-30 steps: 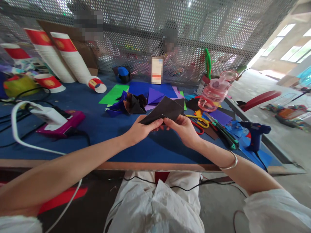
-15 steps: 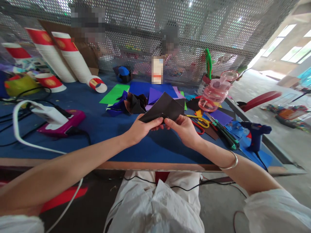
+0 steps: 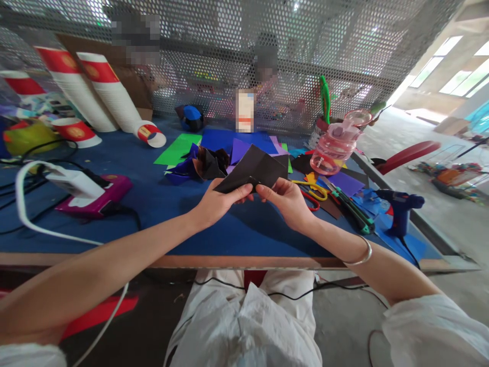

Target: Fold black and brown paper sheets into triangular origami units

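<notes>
A folded sheet of black paper (image 3: 254, 165) is held up above the blue tabletop between both hands. My left hand (image 3: 221, 201) pinches its lower left edge, thumb on top. My right hand (image 3: 284, 201) grips the lower right part, its thumb close to the left thumb near the middle of the lower edge. The fingers under the paper are partly hidden. Just behind it lie crumpled dark and purple paper pieces (image 3: 200, 163) and a blue sheet (image 3: 217, 140). Yellow-handled scissors (image 3: 319, 191) rest right of my right hand.
A pink bottle (image 3: 332, 150), a green utility knife (image 3: 353, 211) and a blue glue gun (image 3: 401, 211) are at the right. Stacked paper cups (image 3: 114, 94) stand at the back left. A purple power strip (image 3: 120, 186) with cables sits left. Metal mesh (image 3: 214, 51) closes the back.
The whole view has shifted slightly. Both hands still hold the black paper, and its right side has tilted a little; the thumbs remain near the middle of its lower edge.
</notes>
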The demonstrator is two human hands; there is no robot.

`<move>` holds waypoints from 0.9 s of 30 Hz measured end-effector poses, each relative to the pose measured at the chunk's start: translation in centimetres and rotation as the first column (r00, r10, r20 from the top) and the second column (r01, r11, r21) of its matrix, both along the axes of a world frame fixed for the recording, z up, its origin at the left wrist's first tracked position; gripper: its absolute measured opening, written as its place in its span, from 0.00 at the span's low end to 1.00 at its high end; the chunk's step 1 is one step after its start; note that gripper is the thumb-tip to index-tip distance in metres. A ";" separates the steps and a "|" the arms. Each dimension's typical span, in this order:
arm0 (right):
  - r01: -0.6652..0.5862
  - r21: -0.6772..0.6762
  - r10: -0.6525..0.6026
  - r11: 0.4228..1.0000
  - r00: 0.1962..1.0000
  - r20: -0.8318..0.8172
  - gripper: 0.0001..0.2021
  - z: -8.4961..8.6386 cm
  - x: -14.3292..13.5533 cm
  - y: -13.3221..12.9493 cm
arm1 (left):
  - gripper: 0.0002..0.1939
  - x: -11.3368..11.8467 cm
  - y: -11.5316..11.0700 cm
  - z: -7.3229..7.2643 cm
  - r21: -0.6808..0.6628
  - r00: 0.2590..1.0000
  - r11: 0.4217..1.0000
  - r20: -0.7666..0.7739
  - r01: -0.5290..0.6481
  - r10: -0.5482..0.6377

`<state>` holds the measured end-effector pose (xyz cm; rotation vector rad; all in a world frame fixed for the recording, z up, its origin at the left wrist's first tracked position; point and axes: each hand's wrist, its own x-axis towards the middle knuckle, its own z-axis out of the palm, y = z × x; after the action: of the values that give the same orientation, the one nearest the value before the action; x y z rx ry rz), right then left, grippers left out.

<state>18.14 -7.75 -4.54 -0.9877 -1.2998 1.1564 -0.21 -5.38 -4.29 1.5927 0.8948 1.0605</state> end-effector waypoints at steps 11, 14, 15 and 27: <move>-0.052 0.046 0.055 0.998 0.997 -0.062 0.22 -0.3 0.7 0.4 | 0.17 0.1 0.4 -0.4 -0.012 0.997 1.000 0.079 0.027 -0.026; -0.076 0.061 0.078 0.995 0.996 -0.037 0.23 -0.2 0.8 0.6 | 0.18 -0.1 0.6 -0.5 0.036 0.999 0.999 0.052 0.001 -0.003; -0.081 0.063 0.083 0.995 0.996 -0.031 0.23 -0.2 0.8 0.7 | 0.19 -0.2 0.7 -0.5 0.058 0.999 0.998 0.038 -0.008 0.006; -0.265 0.116 0.264 0.957 0.964 0.025 0.19 0.4 0.2 -0.1 | 0.17 -0.2 -0.3 0.6 0.237 0.992 0.966 -0.093 0.105 -0.085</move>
<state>18.37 -7.85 -4.15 -0.7473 -1.5242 1.2605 -0.38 -5.73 -3.66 1.8747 0.7560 1.0733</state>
